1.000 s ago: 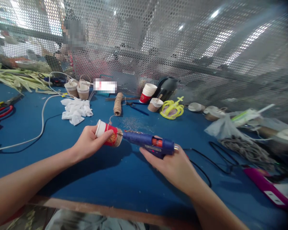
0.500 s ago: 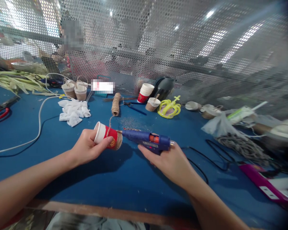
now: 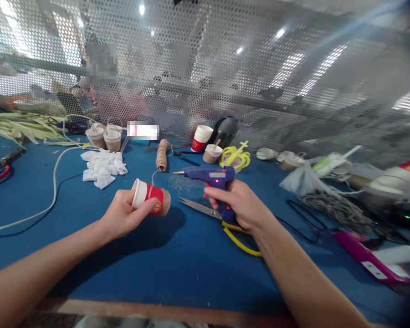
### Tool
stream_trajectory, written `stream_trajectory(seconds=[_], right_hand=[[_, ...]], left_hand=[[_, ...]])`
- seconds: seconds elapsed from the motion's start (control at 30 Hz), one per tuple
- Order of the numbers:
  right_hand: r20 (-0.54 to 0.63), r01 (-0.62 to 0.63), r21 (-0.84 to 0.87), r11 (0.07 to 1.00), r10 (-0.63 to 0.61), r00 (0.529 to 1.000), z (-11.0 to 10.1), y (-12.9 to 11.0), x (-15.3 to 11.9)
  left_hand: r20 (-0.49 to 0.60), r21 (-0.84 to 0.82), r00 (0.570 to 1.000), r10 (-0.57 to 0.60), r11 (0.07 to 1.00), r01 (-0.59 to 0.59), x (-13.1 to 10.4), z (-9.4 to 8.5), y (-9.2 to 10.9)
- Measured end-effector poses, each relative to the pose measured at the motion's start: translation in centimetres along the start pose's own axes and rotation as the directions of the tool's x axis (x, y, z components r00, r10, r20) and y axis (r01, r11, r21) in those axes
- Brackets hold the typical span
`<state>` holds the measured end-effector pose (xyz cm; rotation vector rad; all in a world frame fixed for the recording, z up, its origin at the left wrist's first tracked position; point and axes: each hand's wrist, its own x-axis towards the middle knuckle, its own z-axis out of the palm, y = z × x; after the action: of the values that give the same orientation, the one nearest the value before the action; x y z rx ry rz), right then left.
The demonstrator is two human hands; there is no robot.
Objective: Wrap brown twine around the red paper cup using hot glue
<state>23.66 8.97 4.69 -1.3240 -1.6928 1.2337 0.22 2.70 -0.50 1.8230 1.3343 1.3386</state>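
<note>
My left hand [image 3: 125,213] is closed round a red and white paper cup [image 3: 140,195], tilted on its side with its mouth to the left. Twine is wound about the cup's base, and a loose strand runs from it toward the twine spool [image 3: 161,155]. In my right hand [image 3: 241,205] is a blue hot glue gun [image 3: 205,175], gripped by its handle with a finger near the orange trigger. Its nozzle points left, apart from the cup. Beneath the gun lie scissors [image 3: 237,239] with yellow handles, partly hidden by my right hand.
White crumpled gloves [image 3: 104,166] lie left of the spool. Twine-wrapped cups [image 3: 112,138], stacked paper cups [image 3: 202,136] and a yellow crown-shaped frame [image 3: 235,157] stand along the back. A purple power strip [image 3: 362,257] and cords lie right; red-handled scissors [image 3: 2,171] lie far left.
The glue gun has moved away from the cup to the right and been turned upright, its nozzle off the twine. The yellow-handled scissors now show beneath it. The cup stays in my left hand.
</note>
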Motion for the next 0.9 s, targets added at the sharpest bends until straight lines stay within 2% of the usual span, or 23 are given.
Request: stream_trajectory(seconds=[0.07,0.17,0.33,0.43,0.57,0.67,0.77,0.83,0.9], right_hand=[[-0.100,-0.036,-0.068,0.997,0.030,0.995,-0.9,0.7,2.0],[-0.145,-0.118,-0.163,0.980,0.094,0.985,-1.7,2.3,5.0],[-0.225,-0.246,-0.295,0.923,0.183,0.957,-1.7,5.1,8.1],[-0.237,-0.207,-0.373,0.904,0.123,0.964,-1.9,5.3,8.1],[-0.235,-0.078,-0.457,0.886,-0.035,0.971,-1.8,3.6,6.7],[-0.144,0.033,-0.463,0.886,-0.112,0.983,-0.1,1.5,5.3],[0.071,0.121,-0.395,0.911,-0.101,0.992,2.9,-0.3,4.1],[0.221,0.139,-0.311,0.940,-0.071,0.973,4.9,-1.2,3.4],[0.342,0.079,-0.113,0.991,-0.036,0.939,6.5,-1.7,3.1]], left_hand=[[-0.016,-0.093,0.995,-0.098,0.991,0.097,0.2,0.1,-0.3],[-0.007,-0.216,0.977,-0.212,0.955,0.205,0.5,0.2,-0.6],[-0.005,-0.291,0.964,-0.264,0.923,0.251,0.6,0.4,-0.7],[0.032,-0.303,0.962,-0.271,0.914,0.268,0.4,0.6,-0.4],[0.083,-0.299,0.964,-0.254,0.916,0.267,0.2,0.8,0.2],[0.117,-0.279,0.965,-0.236,0.924,0.260,-0.1,0.9,0.4],[0.161,-0.246,0.963,-0.217,0.936,0.252,-0.4,1.2,0.4],[0.185,-0.218,0.962,-0.202,0.946,0.240,-0.7,1.5,0.2],[0.206,-0.191,0.961,-0.186,0.955,0.226,-0.9,1.7,0.1]])
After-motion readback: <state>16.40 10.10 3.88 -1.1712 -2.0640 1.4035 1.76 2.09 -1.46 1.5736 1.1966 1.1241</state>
